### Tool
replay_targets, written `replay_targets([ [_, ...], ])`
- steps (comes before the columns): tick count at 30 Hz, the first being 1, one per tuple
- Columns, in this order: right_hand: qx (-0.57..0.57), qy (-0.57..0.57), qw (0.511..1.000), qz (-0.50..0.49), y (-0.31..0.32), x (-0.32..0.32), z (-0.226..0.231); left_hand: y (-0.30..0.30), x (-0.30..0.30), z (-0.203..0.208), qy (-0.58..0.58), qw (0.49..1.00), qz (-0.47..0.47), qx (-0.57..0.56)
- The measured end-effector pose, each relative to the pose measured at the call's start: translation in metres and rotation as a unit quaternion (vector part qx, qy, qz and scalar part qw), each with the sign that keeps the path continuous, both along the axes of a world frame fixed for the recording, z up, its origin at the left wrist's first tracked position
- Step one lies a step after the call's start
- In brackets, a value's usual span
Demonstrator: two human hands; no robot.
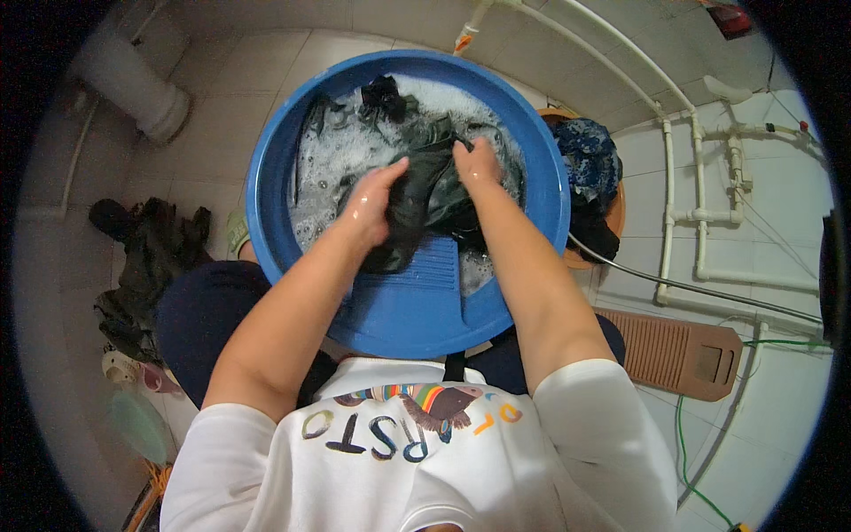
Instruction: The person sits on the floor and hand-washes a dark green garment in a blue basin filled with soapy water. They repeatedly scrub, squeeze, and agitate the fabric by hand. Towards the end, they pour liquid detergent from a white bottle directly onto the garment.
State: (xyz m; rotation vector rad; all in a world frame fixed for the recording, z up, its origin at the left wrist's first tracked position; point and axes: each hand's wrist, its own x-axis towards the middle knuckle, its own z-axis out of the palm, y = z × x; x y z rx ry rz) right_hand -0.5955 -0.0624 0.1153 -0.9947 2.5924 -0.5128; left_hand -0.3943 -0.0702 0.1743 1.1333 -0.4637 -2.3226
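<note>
In the large blue basin, a soaked dark green garment is bunched up among suds. My left hand is wet and grips the garment's left side, thumb stretched out along it; the other fingers are partly hidden. My right hand is closed on a fold of the same garment farther to the right, its fingertips bent into the cloth. Part of the garment hangs over the ridged blue washboard built into the near side of the basin. A black piece of cloth pokes out of the foam at the back.
Dark clothes lie heaped on the tiled floor at left. Behind the basin's right side, an orange-brown tub holds a blue patterned garment. A brown washboard lies at right, near white pipes and a green cord.
</note>
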Motion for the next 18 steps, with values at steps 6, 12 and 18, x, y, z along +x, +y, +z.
replay_targets([
  [6,0.362,0.062,0.829,0.422,0.008,-0.047,-0.032,-0.009,0.012,-0.032,-0.070,0.990,0.071,-0.095],
  [12,0.124,0.018,0.991,0.049,0.022,-0.017,-0.024,-0.011,0.004,-0.039,-0.016,0.995,0.058,-0.073],
  [18,-0.286,-0.032,0.905,0.312,0.043,0.074,0.060,-0.016,0.002,-0.036,0.154,0.984,0.038,0.077],
])
